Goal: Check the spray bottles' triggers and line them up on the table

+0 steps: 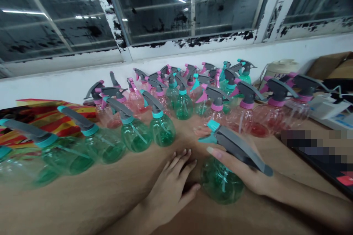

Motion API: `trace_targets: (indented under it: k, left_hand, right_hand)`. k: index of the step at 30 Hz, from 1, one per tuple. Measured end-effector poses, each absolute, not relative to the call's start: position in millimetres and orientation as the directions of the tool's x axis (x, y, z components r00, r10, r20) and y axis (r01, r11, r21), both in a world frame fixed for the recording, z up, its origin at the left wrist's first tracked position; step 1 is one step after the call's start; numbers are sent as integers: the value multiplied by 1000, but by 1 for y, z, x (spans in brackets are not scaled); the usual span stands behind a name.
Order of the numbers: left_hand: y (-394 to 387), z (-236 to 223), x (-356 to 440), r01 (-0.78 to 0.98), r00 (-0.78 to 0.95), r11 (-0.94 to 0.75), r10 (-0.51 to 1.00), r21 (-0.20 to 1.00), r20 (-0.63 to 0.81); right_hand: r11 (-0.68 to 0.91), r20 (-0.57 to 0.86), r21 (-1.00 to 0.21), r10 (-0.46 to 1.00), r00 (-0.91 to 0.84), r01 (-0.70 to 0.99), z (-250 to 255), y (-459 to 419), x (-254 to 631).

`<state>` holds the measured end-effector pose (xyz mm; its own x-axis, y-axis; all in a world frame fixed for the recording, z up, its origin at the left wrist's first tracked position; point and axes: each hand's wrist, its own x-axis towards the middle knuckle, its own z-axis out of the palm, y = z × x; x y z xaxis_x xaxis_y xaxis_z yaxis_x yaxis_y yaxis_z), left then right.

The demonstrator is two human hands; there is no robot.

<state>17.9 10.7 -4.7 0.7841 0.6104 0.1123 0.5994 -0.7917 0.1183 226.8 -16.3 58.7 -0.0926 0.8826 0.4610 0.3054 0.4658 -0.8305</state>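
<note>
"Gripping anything, that right hand (255,181) at the lower right of the frame?"

"Yes, it's wrapped around the neck of a green spray bottle (220,189), just under the grey trigger head (242,147). The thumb lies along the near side, and some fingertips show past the far side."

"Where's the bottle exactly?"

"Lower right of centre, roughly upright, at the wooden tabletop (96,209). I can't tell whether its base is resting there. The turquoise nozzle (208,138) faces left of the frame."

"And the left hand (171,188)?"

"Lower centre, just beside the bottle. It's about half spread, fingers loosely bent and slightly apart, with hold of nothing. Its thumb comes close to the green side, but I can't make out if they touch."

"What stands around them?"

"5 green bottles (136,136) slant from the left edge toward the centre, the leftmost cut off by the edge. 4 pink bottles (244,115) line up right of centre, and a mixed cluster of bottles (183,108), pink and green, fills the middle."

"And farther out?"

"A red and yellow patterned sheet (74,121) at the left, dark windows (220,11) across the top, a cardboard box (328,66) at the right."
</note>
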Motion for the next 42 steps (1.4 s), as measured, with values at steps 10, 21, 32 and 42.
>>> trace_targets:
  k: [10,21,32,42]
  left_hand:
    - [10,-4,17,596,783,-794,608,124,131]
    - [9,1,19,614,775,-780,625,121,94]
    - [10,-3,18,597,786,-794,607,114,117]
    - [9,-5,19,600,786,-796,605,78,123]
  right_hand:
    - [481,467,-841,877,-115,247,60,-15,226]
    - [474,465,-802,877,-120,364,57,-14,231]
    - [483,458,-798,875,-158,361,65,-17,232]
    - [508,497,-803,859,-122,310,58,-17,231]
